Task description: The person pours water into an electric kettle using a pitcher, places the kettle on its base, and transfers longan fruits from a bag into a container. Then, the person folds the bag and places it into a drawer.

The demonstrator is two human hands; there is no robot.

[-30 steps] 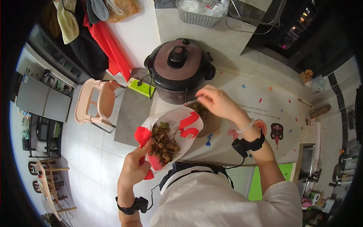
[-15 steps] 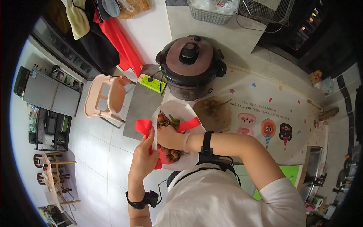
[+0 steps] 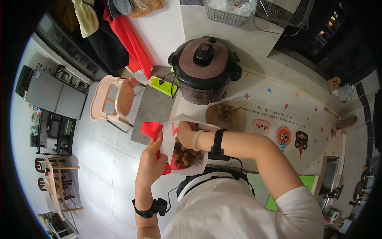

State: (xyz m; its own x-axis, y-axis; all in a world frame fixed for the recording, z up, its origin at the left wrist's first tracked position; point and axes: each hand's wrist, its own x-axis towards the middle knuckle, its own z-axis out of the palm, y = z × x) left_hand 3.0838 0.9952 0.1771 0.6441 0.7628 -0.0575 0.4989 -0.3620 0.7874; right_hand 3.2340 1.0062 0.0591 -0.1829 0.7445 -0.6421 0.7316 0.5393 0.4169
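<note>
The left hand (image 3: 150, 164) clamps the red handle (image 3: 152, 129) of a crinkled white plastic bag (image 3: 169, 139), six o'clock from the domed pressure cooker (image 3: 203, 65); the right hand (image 3: 185, 134) lies inside by round, brown longans (image 3: 186, 156), grip indeterminable.

Single head-worn view, wide-angle, facing forward and down past wearer's shirt (image 3: 238, 207) onto nearby counter (image 3: 278, 98).

The bag (image 3: 169, 141) is white with a red handle (image 3: 150, 130) and markings (image 3: 175, 129), its fruits (image 3: 185, 157) brown, the cooker (image 3: 205, 81) black with a mauve-brown lid (image 3: 194, 67), the power strip (image 3: 162, 86) lime green, and the counter mat (image 3: 260, 93) white, printed with 3 cartoon figures (image 3: 283, 135) in pink, orange and black.
</note>
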